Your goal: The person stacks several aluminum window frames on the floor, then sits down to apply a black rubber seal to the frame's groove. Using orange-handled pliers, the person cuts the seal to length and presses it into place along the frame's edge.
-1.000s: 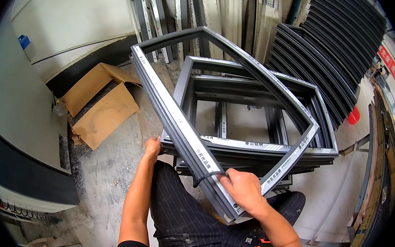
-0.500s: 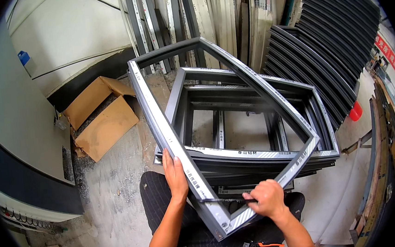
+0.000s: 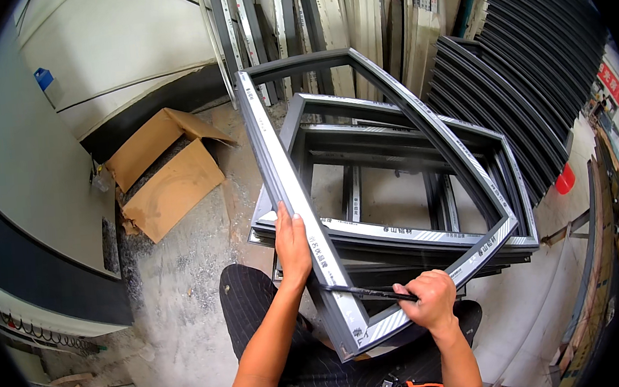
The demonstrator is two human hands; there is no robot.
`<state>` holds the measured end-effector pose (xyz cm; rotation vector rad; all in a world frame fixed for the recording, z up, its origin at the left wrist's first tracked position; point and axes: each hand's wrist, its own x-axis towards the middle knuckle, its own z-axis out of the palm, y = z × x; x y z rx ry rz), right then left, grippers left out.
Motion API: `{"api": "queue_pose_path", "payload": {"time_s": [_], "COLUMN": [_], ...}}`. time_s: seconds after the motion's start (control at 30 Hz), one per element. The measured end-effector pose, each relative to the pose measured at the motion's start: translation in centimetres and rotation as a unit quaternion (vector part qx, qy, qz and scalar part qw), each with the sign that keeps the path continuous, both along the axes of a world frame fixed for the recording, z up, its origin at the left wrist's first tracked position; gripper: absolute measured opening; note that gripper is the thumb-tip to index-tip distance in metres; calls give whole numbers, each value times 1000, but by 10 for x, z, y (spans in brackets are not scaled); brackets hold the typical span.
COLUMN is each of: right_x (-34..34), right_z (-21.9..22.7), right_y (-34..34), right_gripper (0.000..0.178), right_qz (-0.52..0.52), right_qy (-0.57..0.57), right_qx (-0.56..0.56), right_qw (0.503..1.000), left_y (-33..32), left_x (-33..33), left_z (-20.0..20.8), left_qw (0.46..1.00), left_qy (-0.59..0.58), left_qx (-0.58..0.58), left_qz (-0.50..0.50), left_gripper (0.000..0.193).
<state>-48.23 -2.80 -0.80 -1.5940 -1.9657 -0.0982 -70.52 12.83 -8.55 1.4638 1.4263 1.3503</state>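
A dark grey window frame [image 3: 302,194] with pale, printed film on its faces lies tilted across a stack of similar frames [image 3: 429,236]. Its nearest corner reaches over my lap. My left hand [image 3: 293,249] rests along the outer side of its left bar, fingers stretched out flat against it. Near that corner, my right hand [image 3: 430,302] is closed around one end of a thin black bar [image 3: 368,291]. The bar slants across the corner, its other end touching the left bar of the frame. What kind of tool or strip it is cannot be made out.
An open cardboard box [image 3: 173,197] sits on the floor to the left, beside a grey cabinet [image 3: 39,178]. Long profiles [image 3: 325,25] lean on the far wall. Several dark frames [image 3: 525,67] stand in a row at the far right. Orange-handled pliers [image 3: 415,385] lie by my lap.
The tilted frame has shifted a little to the right over the stack, my left hand moving along with it. More of the black bar now shows beyond my right hand. My view has shifted slightly.
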Motion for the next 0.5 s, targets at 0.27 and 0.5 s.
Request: {"api": "queue_pose_path", "payload": {"time_s": [0.27,0.5], "right_x": [0,-3], "right_z": [-3,-4], "right_y": [6,8], "right_gripper": [28,27], "right_qz": [-6,-12], "right_qy": [-4,-14], "right_qx": [3,-8], "right_qw": [1000,1000], "left_y": [22,36], "left_x": [-13,-4], "left_z": [10,6], "left_qw": [995,998], "left_qy": [98,51], "left_qx": [17,16], "left_qz": [-4,-15], "left_gripper": [52,53]}}
